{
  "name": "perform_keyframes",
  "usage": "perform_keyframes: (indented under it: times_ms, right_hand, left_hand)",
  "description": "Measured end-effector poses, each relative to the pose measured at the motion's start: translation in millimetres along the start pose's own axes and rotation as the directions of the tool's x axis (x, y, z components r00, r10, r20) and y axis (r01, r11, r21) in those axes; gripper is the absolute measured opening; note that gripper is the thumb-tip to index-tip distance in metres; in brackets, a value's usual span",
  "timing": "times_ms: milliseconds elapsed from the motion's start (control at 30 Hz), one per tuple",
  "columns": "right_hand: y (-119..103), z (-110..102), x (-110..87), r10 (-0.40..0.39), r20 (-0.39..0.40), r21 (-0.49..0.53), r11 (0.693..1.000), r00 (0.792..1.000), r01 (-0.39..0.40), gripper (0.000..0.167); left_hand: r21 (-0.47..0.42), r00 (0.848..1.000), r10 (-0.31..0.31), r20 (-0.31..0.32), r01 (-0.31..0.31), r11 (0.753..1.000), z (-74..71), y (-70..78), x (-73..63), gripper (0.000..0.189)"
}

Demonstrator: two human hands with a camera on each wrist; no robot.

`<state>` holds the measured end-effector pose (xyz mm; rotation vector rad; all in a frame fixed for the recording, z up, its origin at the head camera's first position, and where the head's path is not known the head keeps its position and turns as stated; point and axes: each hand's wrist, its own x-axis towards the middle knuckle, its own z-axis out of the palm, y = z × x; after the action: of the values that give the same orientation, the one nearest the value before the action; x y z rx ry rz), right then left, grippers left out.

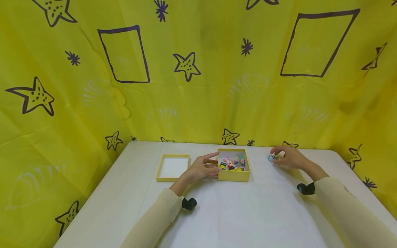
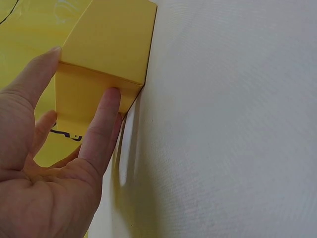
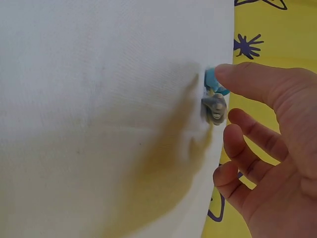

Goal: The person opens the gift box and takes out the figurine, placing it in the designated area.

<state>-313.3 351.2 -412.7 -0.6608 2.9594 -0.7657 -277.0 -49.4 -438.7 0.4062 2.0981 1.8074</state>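
Observation:
A yellow box (image 1: 234,176) with a pale inside stands on the table, holding several small colourful figurines (image 1: 231,163). My left hand (image 1: 200,168) touches the box's left side with extended fingertips; in the left wrist view its fingers (image 2: 101,124) rest against the yellow wall. To the right of the box, my right hand (image 1: 289,157) is at a small blue figurine (image 3: 214,82) and a greyish one (image 3: 216,109) on the table. The thumb (image 3: 247,77) overlaps the blue one, and the other fingers stand apart from it, loosely bent. Whether the thumb touches it I cannot tell.
A shallow yellow lid (image 1: 173,179) with a white inside lies left of the box, near my left hand. White cloth covers the table (image 1: 235,213). Behind it hangs a yellow curtain (image 1: 211,110) with drawn stars and frames.

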Motion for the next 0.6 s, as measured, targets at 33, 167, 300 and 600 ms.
perform_keyframes:
  times_ms: [33,167,300,600]
  right_hand:
    - [-1,-1,-0.7,-0.003,0.01,-0.006,1.0,1.0,0.003,0.037]
    - [-5,-7,-2.3,-0.004,0.044,-0.014,1.0,0.999,0.005,0.041]
    - [-10,-12,-4.0,-0.025,0.056,-0.01,1.0,0.998,0.026,0.044]
    - [-28,-24,-2.3,-0.07,0.095,0.014,0.997,0.993,0.069,0.048]
  left_hand:
    - [-0.002,1.0,-0.001,0.001,0.001,1.0,0.0,-0.2,0.1,0.073]
    - [0.003,1.0,-0.001,0.003,0.001,1.0,-0.2,-0.7,0.2,0.073]
    - [0.004,1.0,-0.001,0.005,0.001,1.0,-0.4,0.1,-0.4,0.074]
    - [-0.016,1.0,0.013,0.003,-0.013,1.0,-0.1,-0.3,-1.3,0.073]
